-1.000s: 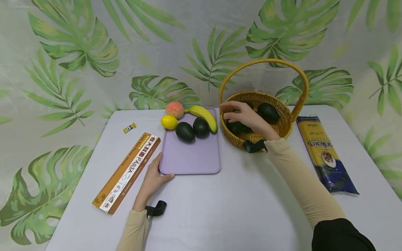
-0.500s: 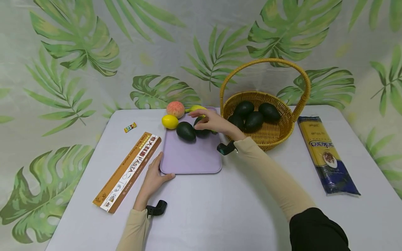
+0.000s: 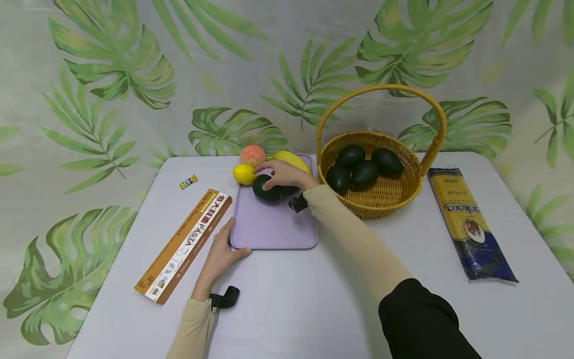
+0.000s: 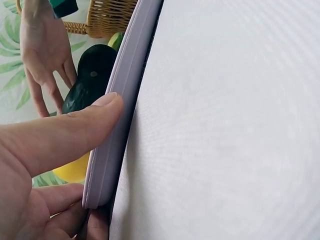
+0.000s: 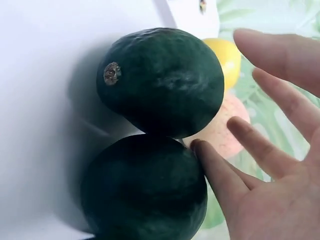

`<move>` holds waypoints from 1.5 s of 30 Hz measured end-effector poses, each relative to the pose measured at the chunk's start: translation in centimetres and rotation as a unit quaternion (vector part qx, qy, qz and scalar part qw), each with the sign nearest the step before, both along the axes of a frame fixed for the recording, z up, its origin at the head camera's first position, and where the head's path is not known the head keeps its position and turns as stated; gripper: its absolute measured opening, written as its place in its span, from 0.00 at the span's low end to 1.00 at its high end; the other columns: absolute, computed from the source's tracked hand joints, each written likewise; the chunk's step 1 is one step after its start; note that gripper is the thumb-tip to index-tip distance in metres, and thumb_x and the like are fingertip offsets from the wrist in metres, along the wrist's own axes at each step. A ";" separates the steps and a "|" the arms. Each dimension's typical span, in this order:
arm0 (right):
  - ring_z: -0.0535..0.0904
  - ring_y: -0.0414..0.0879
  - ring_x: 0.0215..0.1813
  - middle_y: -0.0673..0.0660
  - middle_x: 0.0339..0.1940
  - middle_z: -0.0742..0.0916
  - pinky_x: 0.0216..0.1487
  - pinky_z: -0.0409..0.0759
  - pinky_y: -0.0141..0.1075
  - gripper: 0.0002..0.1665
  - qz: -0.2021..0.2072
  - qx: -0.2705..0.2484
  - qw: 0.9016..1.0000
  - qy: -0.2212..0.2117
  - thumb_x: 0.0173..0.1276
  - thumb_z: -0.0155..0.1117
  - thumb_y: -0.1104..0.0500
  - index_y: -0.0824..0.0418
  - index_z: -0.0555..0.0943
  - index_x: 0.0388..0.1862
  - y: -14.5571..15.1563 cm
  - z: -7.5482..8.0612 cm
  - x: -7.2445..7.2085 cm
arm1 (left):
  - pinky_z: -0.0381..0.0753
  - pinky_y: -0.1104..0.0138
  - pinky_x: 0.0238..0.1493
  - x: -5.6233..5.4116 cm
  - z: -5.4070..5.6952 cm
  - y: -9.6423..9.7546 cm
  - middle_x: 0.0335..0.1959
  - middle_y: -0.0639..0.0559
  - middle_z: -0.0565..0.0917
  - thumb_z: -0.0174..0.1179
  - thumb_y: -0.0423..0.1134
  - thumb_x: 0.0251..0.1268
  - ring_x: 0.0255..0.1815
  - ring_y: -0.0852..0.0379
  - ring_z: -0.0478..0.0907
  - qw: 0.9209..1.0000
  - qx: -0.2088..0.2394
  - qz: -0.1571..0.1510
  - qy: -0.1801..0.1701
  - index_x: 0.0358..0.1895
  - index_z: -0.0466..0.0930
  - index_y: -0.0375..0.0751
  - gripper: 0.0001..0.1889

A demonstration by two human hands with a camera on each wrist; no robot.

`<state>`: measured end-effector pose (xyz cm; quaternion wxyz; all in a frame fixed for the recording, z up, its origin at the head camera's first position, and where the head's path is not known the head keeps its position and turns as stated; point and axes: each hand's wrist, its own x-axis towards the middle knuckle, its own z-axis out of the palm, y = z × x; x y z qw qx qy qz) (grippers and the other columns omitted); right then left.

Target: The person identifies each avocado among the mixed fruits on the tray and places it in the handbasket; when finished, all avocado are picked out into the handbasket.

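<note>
In the head view my left hand (image 3: 219,254) grips the near left corner of a lilac tray (image 3: 275,227). Its thumb (image 4: 95,117) lies against the rim in the left wrist view, with other fingers at the corner. My right hand (image 3: 287,174) hovers over the tray's far half, fingers spread and holding nothing. Two dark avocados lie side by side beneath it: the left avocado (image 5: 160,80) and the right avocado (image 5: 145,192), partly hidden by the hand from above. Behind them are a banana (image 3: 290,158), a lemon (image 3: 244,174) and a peach (image 3: 252,155).
A wicker basket (image 3: 381,209) with a tall handle and several avocados (image 3: 364,174) stands right of the tray. Far right lies a blue-yellow pasta bag (image 3: 473,224). A long pasta box (image 3: 184,247) and a small wrapped candy (image 3: 188,181) lie left.
My right hand has moved left from over the basket to above the avocados on the tray. The left hand stays at the tray's corner.
</note>
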<state>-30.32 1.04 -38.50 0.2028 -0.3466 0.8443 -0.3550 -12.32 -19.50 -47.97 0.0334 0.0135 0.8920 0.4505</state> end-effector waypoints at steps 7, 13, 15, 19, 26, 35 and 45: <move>0.69 0.50 0.61 0.57 0.64 0.76 0.65 0.63 0.40 0.31 0.026 0.113 0.993 0.016 0.58 0.67 0.66 0.57 0.75 0.63 -1.6 0.1 0.0 | 0.47 0.48 0.70 0.0 0.1 0.1 0.74 0.33 0.51 0.71 0.38 0.52 0.73 0.36 0.46 1.000 0.007 0.001 -0.003 0.74 0.47 0.30 0.51; 0.66 0.50 0.64 0.58 0.67 0.71 0.66 0.61 0.42 0.32 0.053 0.151 0.986 0.052 0.58 0.67 0.69 0.54 0.76 0.63 -2.7 -0.3 0.9 | 0.48 0.46 0.70 0.0 0.1 -0.1 0.74 0.33 0.51 0.71 0.38 0.53 0.73 0.35 0.46 1.000 0.003 0.002 -0.004 0.74 0.47 0.30 0.51; 0.65 0.51 0.65 0.59 0.68 0.70 0.67 0.60 0.42 0.32 0.062 0.149 0.985 0.056 0.59 0.67 0.69 0.54 0.76 0.63 -3.0 -0.5 1.2 | 0.48 0.46 0.70 0.0 0.1 -0.1 0.74 0.33 0.51 0.71 0.39 0.53 0.73 0.35 0.46 1.000 0.001 0.002 -0.004 0.74 0.47 0.30 0.50; 0.67 0.50 0.63 0.57 0.67 0.73 0.66 0.61 0.42 0.30 0.078 0.135 0.986 0.055 0.60 0.66 0.68 0.54 0.76 0.63 -3.1 -0.6 1.7 | 0.47 0.46 0.70 0.0 0.1 -0.1 0.74 0.33 0.51 0.70 0.39 0.53 0.73 0.35 0.46 1.000 0.002 0.000 -0.003 0.75 0.46 0.31 0.50; 0.70 0.48 0.58 0.53 0.64 0.76 0.60 0.66 0.40 0.27 0.056 0.019 0.998 0.002 0.60 0.67 0.62 0.50 0.78 0.60 -1.5 0.0 2.1 | 0.46 0.46 0.70 -0.1 0.1 -0.1 0.74 0.32 0.51 0.71 0.39 0.53 0.73 0.35 0.46 1.000 0.002 -0.002 -0.001 0.74 0.46 0.30 0.51; 0.68 0.51 0.62 0.52 0.65 0.74 0.60 0.70 0.46 0.28 0.032 -0.116 0.991 -0.055 0.62 0.66 0.58 0.54 0.76 0.63 4.2 2.3 2.2 | 0.46 0.48 0.71 -0.1 0.1 -0.1 0.74 0.32 0.51 0.71 0.38 0.52 0.73 0.35 0.46 1.000 0.003 -0.003 0.001 0.74 0.46 0.29 0.51; 0.72 0.54 0.60 0.57 0.65 0.72 0.52 0.76 0.51 0.30 -0.057 -0.147 0.984 -0.089 0.68 0.62 0.56 0.54 0.70 0.68 15.2 4.1 2.8 | 0.47 0.46 0.70 0.0 0.1 -0.1 0.74 0.32 0.51 0.71 0.37 0.52 0.73 0.35 0.46 1.000 0.005 -0.001 0.003 0.74 0.46 0.28 0.51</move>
